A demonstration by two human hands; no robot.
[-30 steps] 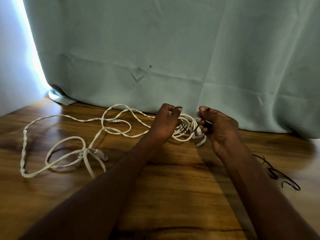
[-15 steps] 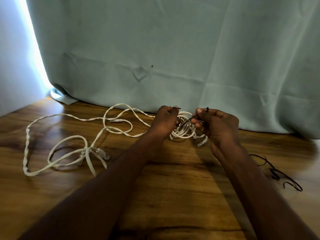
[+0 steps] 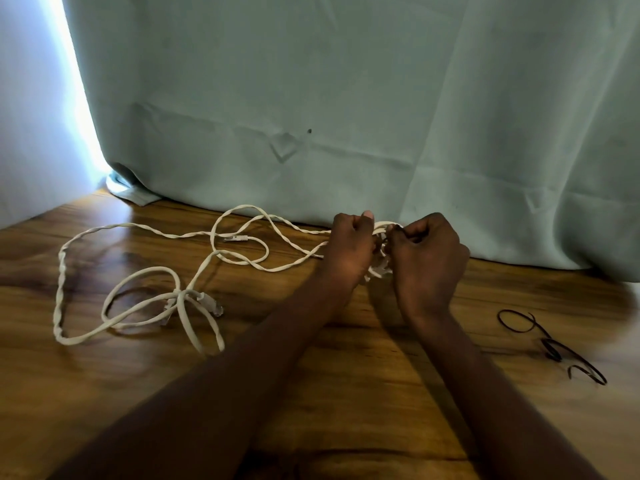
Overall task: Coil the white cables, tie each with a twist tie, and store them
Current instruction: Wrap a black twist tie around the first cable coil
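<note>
**Both hands closed on a small white coil at the curtain's foot**

The left hand [image 3: 351, 249] and right hand [image 3: 427, 252] sit knuckles-up, close together on the brown wooden tabletop [image 3: 311, 375], just in front of the pale green fabric curtain [image 3: 346, 98]. Between them is a small bundle of coiled white cable [image 3: 379, 268]; only its loops show above and below the fists. The fingers of both hands are curled tight around the bundle. Whether they also pinch a tie cannot be told, as the fingertips are hidden.

A long white twisted cable [image 3: 138, 230] trails left from the left hand across the wood in loose loops. Nearer the left edge lies a white flat cable with clear plug ends [image 3: 145, 299], loosely knotted. Well to the right of the right forearm, several thin black twist ties [image 3: 554, 348] lie on the table.
</note>
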